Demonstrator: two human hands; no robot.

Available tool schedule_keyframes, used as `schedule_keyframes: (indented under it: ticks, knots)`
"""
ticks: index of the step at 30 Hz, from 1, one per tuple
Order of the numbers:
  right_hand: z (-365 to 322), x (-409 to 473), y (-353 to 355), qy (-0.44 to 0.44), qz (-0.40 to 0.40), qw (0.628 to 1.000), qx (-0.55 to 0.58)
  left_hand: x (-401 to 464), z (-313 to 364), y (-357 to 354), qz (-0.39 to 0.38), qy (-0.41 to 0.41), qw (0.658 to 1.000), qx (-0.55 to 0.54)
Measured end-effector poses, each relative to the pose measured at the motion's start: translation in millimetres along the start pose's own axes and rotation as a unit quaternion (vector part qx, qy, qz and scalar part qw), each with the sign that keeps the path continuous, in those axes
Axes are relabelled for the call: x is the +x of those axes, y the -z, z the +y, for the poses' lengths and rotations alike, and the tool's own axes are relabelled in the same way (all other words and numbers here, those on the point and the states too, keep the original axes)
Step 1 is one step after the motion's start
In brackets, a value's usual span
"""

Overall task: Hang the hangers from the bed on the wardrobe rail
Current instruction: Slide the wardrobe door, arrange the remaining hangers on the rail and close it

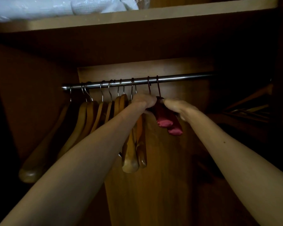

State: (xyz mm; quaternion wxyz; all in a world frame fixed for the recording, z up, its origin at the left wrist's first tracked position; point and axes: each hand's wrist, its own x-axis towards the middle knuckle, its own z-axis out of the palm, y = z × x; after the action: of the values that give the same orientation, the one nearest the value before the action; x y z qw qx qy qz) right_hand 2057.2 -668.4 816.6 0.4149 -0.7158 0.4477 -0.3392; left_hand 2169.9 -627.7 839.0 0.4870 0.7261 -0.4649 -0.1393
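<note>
Both bare hands, left hand (143, 100) and right hand (176, 106), grip two red padded fabric hangers (166, 119) hooked on the shiny metal wardrobe rail (178, 78), beside tan wooden hangers (95, 115).

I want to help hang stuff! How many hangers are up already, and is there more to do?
Done: a row of wooden hangers already hangs on the rail. In hand: the left hand and right hand are both at the two red padded hangers, whose hooks are already over the rail. Left: maybe just letting go. The bed is out of view, so I cannot tell if more hangers wait there.
</note>
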Motion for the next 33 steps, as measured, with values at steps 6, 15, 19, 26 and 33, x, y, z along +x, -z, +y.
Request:
schedule_keyframes:
  ticks: [6, 15, 19, 26, 33]
  knots:
    - [-9.5, -49.9, 16.6, 0.152, 0.193, 0.959, -0.143, -16.2, 4.3, 51.9, 0.078, -0.085, 0.982, 0.148]
    - [9.3, -154.7, -44.0, 0.336, 0.142, 0.911, -0.191, -46.2, -41.4, 71.7, 0.154, -0.111, 0.924, 0.333]
    - [26.0, -164.9, -73.5, 0.325, 0.112, 0.895, -0.285, -61.5, -44.0, 55.7, 0.152, -0.142, 0.905, 0.371]
    - [36.8, -155.4, -98.0, 0.236, 0.064, 0.904, -0.352, -69.9, -40.0, 23.4, 0.141, -0.134, 0.836, 0.513]
    - [53.3, -156.6, -112.6, 0.192, 0.081, 0.929, -0.306, -65.7, -36.0, 13.7, 0.087, -0.088, 0.844, 0.523]
